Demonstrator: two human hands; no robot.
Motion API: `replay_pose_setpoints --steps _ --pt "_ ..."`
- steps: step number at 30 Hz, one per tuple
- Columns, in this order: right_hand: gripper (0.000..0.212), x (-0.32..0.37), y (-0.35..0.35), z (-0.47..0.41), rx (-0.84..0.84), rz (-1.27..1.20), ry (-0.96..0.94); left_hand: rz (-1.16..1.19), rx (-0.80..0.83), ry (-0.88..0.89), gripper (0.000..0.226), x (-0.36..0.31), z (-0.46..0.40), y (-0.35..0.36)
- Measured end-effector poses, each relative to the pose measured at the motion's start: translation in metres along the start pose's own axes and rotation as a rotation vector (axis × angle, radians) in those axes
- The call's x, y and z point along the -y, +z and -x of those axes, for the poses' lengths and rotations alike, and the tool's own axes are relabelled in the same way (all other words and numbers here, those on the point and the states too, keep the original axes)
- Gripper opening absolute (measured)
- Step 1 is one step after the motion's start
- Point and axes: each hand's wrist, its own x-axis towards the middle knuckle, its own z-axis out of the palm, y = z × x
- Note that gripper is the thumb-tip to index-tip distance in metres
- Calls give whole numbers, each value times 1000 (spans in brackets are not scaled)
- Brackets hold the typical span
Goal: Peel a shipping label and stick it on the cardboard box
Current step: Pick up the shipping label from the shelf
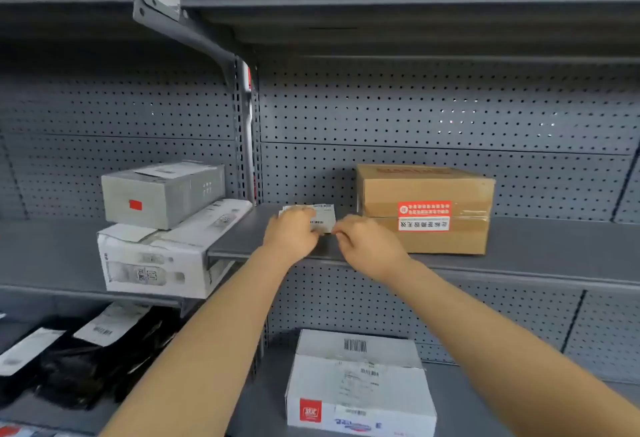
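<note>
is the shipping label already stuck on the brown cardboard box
No, the label sheet lies on the shelf under both hands, left of the cardboard box.

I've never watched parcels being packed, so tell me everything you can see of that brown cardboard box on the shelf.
The cardboard box is plain brown, closed, sealed with clear tape around its middle. A red sticker sits above a white one on its front, their print upside down. It rests flat on the grey shelf near the pegboard back. The right hand is just left of it, not touching.
</note>
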Motion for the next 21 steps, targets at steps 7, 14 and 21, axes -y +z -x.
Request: replay_pose_setpoints --steps 7,14,21 --pt "26 -37 22 -25 -19 -2 -3 4 171 65 29 3 -46 30" --pt "23 -53 32 -41 -32 -26 26 -239 51 195 27 -2 -62 33" --pt "25 -53 31 -44 -35 -99 100 -151 5 93 20 0 -60 29"
